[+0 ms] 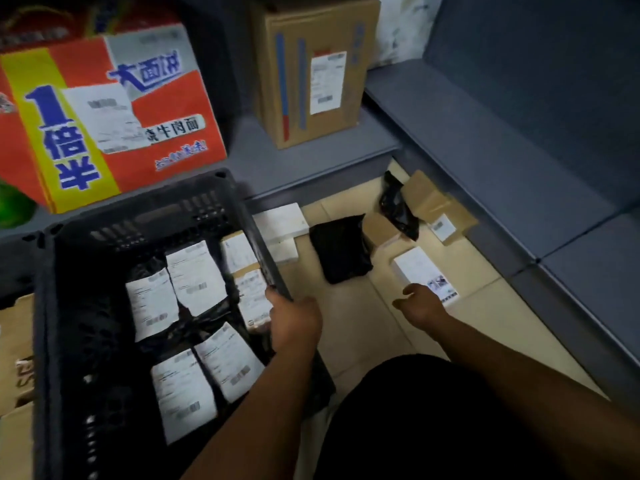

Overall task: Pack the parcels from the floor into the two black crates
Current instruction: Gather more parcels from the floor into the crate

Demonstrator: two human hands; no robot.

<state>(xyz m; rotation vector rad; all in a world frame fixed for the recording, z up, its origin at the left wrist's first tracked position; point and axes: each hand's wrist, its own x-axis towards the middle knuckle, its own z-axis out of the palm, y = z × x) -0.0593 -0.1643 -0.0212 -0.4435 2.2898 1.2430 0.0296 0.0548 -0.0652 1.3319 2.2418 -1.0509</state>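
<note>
A black crate (145, 216) fills the lower left and holds several black bag parcels with white labels (194, 277). My left hand (294, 320) grips the crate's right rim. My right hand (420, 304) hovers with loosely curled fingers just in front of a white box parcel (419, 268) on the floor and holds nothing. More parcels lie on the tiles: a black bag (341, 249), two white flat boxes (282, 221), a small brown box (379, 230), a second black bag (396, 206) and a taped brown box (441, 207).
Grey shelving (502, 161) borders the floor on the right and at the back. A tall brown carton (311, 71) and a red-and-yellow noodle carton (114, 116) stand on the low shelf. Brown cardboard (15, 358) lies left of the crate.
</note>
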